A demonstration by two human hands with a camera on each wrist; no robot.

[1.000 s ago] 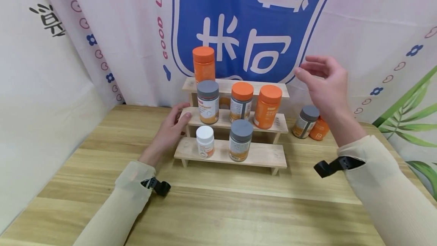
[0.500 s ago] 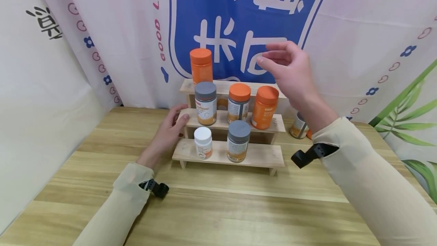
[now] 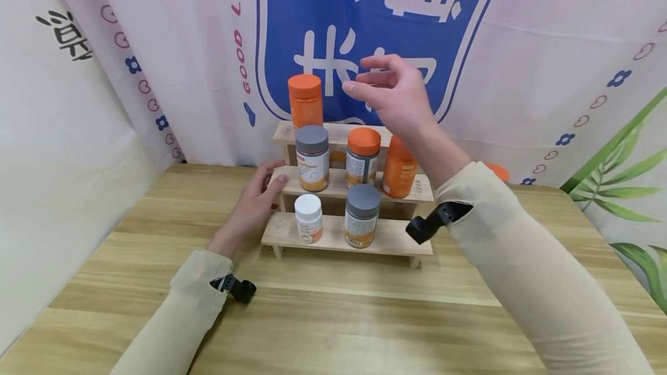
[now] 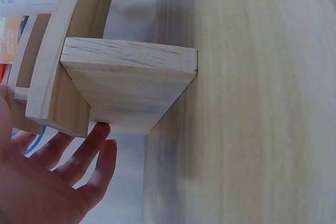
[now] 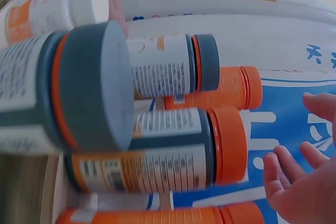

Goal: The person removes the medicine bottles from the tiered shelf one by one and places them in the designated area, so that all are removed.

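Far left I've got the left hand on the end of the wooden stand, thumb on the middle step and fingers behind it, so I'd call that a light grip, probably just steadying. The left wrist cam shows fingers right up by the wood, but I can't tell how hard they're pressing.

Next along, the tall orange bottle is upright at the left of the top step, the only one I can make out up there. Below it, the white bottle is on the bottom step and the grey-capped bottle on the middle one. Then the lower grey-capped bottle sits on the bottom step, with the orange-capped bottle behind it on the middle step.

Further right, the squat orange bottle finishes the middle row, partly blocked by my right wrist. The right hand hangs over the top step, fingers loosely bent, nothing in it, touching no bottle.

Last, an orange cap pokes out past the right sleeve, off the stand. So I'd score it six up, at least one left; the sleeve could be hiding more, no clue.
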